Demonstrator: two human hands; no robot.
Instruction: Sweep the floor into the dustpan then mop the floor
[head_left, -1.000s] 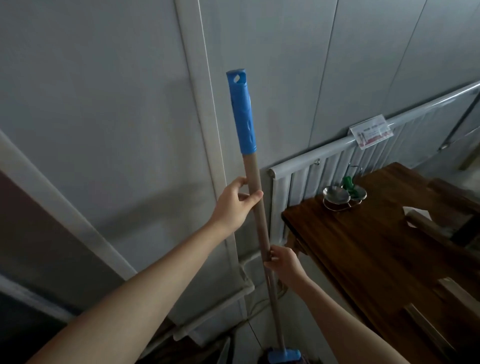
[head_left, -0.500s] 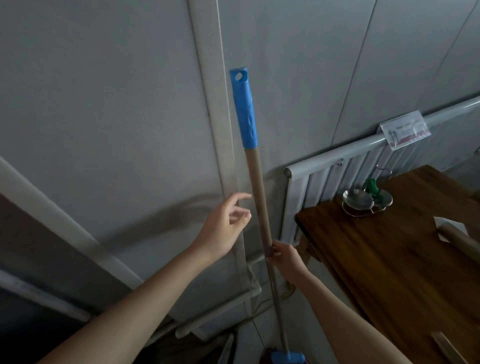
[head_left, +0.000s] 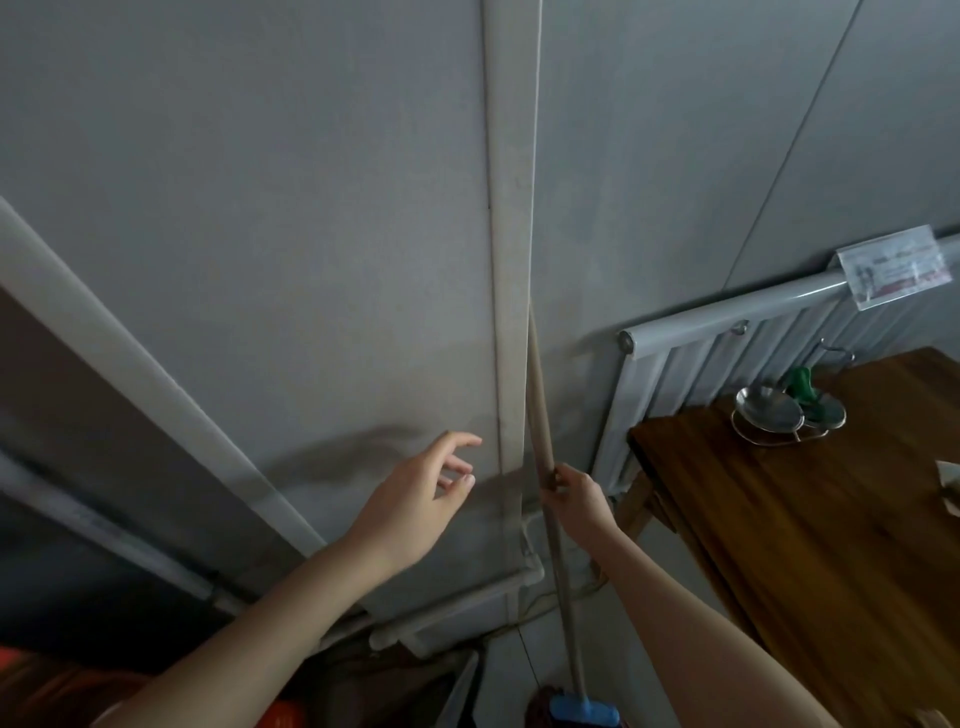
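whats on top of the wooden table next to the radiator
On the wooden table, at its far corner, sit two shallow metal dishes with a green object by them. A pale item is cut off by the frame edge.

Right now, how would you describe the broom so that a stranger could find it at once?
Look at the grey wall, at the pale vertical strip left of the radiator. The broom stands beside that strip, gripped by the right hand. It alone has a thin wooden pole ending in a blue socket at the bottom.
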